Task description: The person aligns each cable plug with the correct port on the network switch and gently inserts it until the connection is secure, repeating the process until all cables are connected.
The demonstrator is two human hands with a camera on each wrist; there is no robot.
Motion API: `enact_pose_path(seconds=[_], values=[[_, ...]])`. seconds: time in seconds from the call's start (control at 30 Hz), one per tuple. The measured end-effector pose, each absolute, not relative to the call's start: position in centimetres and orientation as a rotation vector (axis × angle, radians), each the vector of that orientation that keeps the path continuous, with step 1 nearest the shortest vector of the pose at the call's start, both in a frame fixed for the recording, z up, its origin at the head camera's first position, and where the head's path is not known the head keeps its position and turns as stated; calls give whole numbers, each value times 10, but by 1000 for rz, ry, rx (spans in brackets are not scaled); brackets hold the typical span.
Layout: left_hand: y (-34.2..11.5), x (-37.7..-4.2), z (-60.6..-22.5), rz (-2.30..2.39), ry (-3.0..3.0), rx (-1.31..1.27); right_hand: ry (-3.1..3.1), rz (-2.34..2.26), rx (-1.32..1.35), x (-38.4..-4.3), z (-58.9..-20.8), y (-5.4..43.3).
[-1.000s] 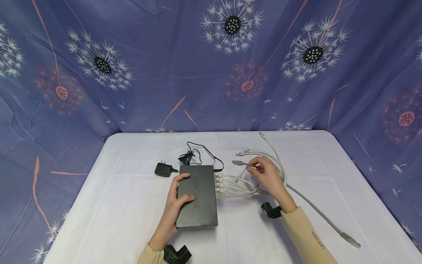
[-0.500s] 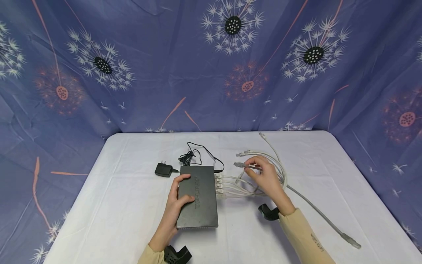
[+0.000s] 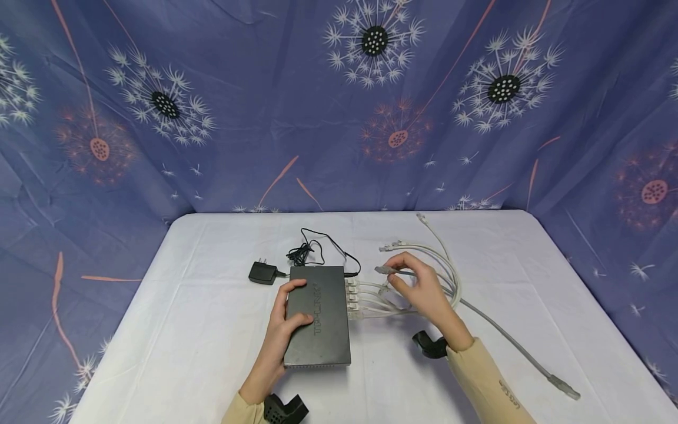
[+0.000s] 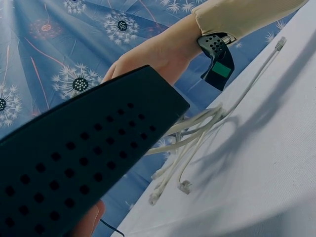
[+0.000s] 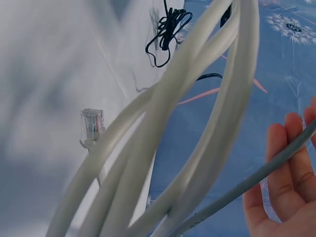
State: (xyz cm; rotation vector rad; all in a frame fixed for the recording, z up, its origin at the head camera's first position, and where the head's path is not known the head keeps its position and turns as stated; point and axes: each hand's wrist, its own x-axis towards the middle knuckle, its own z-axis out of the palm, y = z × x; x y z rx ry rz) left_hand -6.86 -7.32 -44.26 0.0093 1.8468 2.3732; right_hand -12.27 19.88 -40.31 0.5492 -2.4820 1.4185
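A dark grey TP-LINK network switch (image 3: pixel 325 347) is held tilted by my left hand (image 3: pixel 278 330), thumb on its top and fingers around its left edge. Vent holes mark its side (image 4: pixel 74 168) in the left wrist view. Several white Ethernet cables (image 3: pixel 373 311) are plugged into its right side. My right hand (image 3: pixel 426 291) pinches a grey Ethernet cable (image 3: pixel 508 335) just behind its plug (image 3: pixel 382 270), right of the switch and apart from it. In the right wrist view the grey cable (image 5: pixel 256 174) crosses the fingers (image 5: pixel 284 185), while white cables (image 5: pixel 168 103) fill the foreground.
Behind the switch lies a bundled black cord (image 3: pixel 300 253), running to a power adapter (image 3: pixel 262 272) on the left. Loose white cable ends (image 3: pixel 389 247) lie at the back right of the white table (image 3: pixel 201 330). The grey cable's other plug (image 3: pixel 564 386) rests front right. A patterned curtain (image 3: pixel 265 118) stands behind.
My right hand has shifted slightly left and toward me, its fingers now closer to the grey cable's plug. The plug is a little lower in the head view. The left hand and switch have barely moved.
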Motion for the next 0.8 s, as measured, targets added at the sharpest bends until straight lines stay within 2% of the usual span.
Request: enact_pose_path(seconds=[0.27, 0.53, 0.8], values=[[-73, -69, -443, 2387, 1822, 21, -2468, 1402, 636, -119, -405, 198], [-74, -68, -440, 2385, 1802, 12, -2436, 1441, 722, -104, -377, 188], [-74, -68, -439, 2389, 1792, 11, -2410, 1437, 743, -100, -376, 185]])
